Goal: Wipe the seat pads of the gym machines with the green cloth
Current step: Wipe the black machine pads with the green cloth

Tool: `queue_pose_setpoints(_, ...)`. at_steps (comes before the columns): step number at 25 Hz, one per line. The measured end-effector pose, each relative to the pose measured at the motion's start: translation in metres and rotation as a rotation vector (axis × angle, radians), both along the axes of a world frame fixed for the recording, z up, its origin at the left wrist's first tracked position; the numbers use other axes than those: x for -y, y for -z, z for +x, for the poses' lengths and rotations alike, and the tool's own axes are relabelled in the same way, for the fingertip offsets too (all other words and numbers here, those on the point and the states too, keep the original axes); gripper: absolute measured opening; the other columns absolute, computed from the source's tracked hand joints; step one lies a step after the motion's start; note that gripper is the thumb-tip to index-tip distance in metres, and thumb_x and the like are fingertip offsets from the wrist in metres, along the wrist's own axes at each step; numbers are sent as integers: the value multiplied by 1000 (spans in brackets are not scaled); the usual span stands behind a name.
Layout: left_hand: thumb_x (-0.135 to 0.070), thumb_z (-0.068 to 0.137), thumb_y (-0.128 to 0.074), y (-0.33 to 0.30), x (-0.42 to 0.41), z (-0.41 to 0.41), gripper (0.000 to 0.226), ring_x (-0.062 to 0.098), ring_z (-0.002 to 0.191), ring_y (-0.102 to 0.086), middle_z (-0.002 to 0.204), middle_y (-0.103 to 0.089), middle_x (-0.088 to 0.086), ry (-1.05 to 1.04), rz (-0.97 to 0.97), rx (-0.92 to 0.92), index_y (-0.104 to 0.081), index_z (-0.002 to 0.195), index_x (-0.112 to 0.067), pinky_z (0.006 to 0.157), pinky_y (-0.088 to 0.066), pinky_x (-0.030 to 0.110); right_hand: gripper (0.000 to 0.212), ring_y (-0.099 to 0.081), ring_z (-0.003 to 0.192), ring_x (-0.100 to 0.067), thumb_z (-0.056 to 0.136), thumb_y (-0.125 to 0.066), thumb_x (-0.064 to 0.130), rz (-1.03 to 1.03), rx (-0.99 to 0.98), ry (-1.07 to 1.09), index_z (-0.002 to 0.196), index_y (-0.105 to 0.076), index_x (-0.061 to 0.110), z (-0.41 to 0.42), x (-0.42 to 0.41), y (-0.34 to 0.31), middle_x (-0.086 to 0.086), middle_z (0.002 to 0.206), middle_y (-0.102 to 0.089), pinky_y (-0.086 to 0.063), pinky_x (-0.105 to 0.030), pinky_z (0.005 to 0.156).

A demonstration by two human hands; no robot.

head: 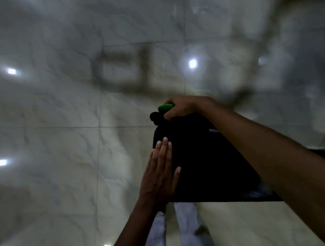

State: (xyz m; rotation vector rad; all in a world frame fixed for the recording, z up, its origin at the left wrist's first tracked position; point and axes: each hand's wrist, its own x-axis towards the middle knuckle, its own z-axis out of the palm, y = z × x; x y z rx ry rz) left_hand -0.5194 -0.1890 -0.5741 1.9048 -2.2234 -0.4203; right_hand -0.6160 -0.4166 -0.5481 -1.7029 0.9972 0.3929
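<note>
My right hand [183, 107] grips the bright green cloth [165, 107] at the black padded seat pad's [208, 167] far end; my left hand [159, 172] lies flat on its near-left edge.

floor [65, 166]: glossy marble-look tile | seat pad [208, 167]: matt black

We take the seat pad [204, 164] as our landmark. Our left hand [159, 172] lies flat on its left edge. Our right hand [183, 107] sits at its far end, with the cloth [165, 107] under it, our right arm crossing above the pad. The floor [64, 148] lies below the pad, all around it.
</note>
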Motion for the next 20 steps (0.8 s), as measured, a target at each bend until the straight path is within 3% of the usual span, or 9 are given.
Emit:
queue_pose_setpoints(3, -35, 97, -36, -1, 10, -3, 61, 31, 143, -20, 152, -27, 21, -11, 2, -8, -25, 144, 2, 111, -28, 43, 6, -50, 64, -6, 87, -63, 20, 42, -44, 102, 85, -57, 19, -49, 0, -4, 3, 79, -55, -37, -9, 46)
queue_pose_setpoints(5, -36, 97, -37, 1, 19, -8, 62, 31, 143, -20, 152, -26, 21, -38, 8, -17, -27, 144, 3, 114, -23, 42, 17, -53, 67, -10, 87, -63, 19, 69, -85, 124, 74, -54, 23, -71, -2, -7, 2, 78, -56, -39, -13, 50)
queue_pose_setpoints(8, -35, 96, -39, 4, 26, -11, 63, 32, 143, -19, 153, -26, 21, -51, -5, -11, -29, 144, 4, 117, -18, 40, 6, -53, 82, -18, 87, -62, 21, 7, -99, 82, 87, -58, 17, -58, -6, -8, -5, 90, -57, -38, -23, 56)
queue_pose_setpoints(12, -36, 96, -38, 4, 26, -8, 63, 32, 142, -20, 152, -27, 21, -17, -24, -7, -25, 144, 3, 115, -23, 41, 35, -52, 89, -19, 86, -62, 28, -125, -93, 62, 119, -62, 18, -29, -14, -14, -8, 106, -60, -34, -22, 70)
queue_pose_setpoints(16, -36, 96, -35, 0, 29, -6, 62, 34, 141, -21, 150, -28, 23, 26, -21, -6, -28, 143, 4, 114, -22, 44, 28, -54, 85, -20, 81, -64, 32, -113, -244, 92, 105, -62, 17, -82, -19, -29, -14, 112, -62, -38, -25, 69)
queue_pose_setpoints(20, -34, 97, -33, 0, 49, -21, 59, 34, 140, -24, 149, -34, 22, 121, -15, 8, -34, 142, 5, 115, -17, 45, 36, -57, 85, -25, 76, -63, 33, -106, -477, 101, 109, -63, 18, -109, -27, -41, -10, 108, -61, -41, -26, 65)
